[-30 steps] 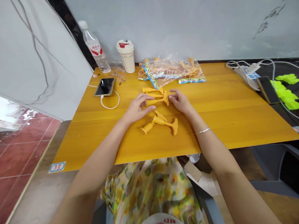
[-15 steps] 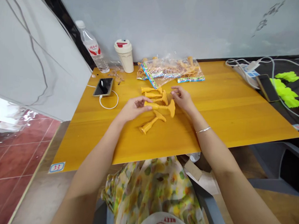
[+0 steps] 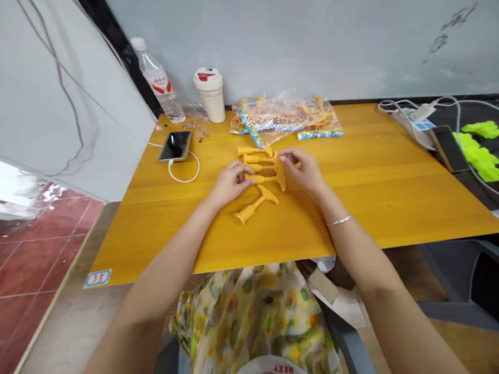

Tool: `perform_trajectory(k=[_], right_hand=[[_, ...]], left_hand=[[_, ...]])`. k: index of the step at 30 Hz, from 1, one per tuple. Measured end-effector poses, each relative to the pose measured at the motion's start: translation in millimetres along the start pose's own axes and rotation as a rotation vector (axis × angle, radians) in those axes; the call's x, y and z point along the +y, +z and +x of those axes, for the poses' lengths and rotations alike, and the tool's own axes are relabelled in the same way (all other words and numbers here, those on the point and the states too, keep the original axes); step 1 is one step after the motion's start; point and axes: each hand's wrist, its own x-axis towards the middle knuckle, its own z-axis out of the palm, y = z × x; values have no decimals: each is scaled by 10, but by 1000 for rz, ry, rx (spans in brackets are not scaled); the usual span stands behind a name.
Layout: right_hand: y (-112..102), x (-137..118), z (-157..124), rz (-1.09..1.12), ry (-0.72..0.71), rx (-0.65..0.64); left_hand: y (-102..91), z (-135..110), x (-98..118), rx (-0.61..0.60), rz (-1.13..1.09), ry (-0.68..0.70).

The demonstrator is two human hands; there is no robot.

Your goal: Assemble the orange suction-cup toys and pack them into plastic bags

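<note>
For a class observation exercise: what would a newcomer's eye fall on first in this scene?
The orange plastic pieces with flared ends stand out first, lying mid-table on the yellow wood-grain tabletop between the left hand and right hand. Behind them lies a shiny plastic bag of similar pieces, and bright green shapes catch the eye at far right.

A thin silver bangle point(image 3: 339, 220) is worn just behind the right hand point(image 3: 303, 170), and the forearms point(image 3: 167, 272) are left bare. A loose floral garment point(image 3: 259, 321) patterned in yellow and green is worn over the lap, above a white garment front point(image 3: 276, 372) printed with red lettering.
</note>
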Motion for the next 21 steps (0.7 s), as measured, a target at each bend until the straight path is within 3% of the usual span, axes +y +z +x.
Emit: perform_trajectory(k=[5, 8, 14, 21], right_hand=[[27, -392, -130, -63, -257, -483], [119, -523, -193, -181, -371, -663], [185, -728, -276, -248, -357, -792], [63, -699, -239, -343, -181, -794]], left_hand=[[-105, 16, 9, 149, 36, -56], [-154, 19, -11, 206, 34, -85], [-165, 26, -60, 240, 35, -106], [-153, 31, -99, 243, 31, -86]])
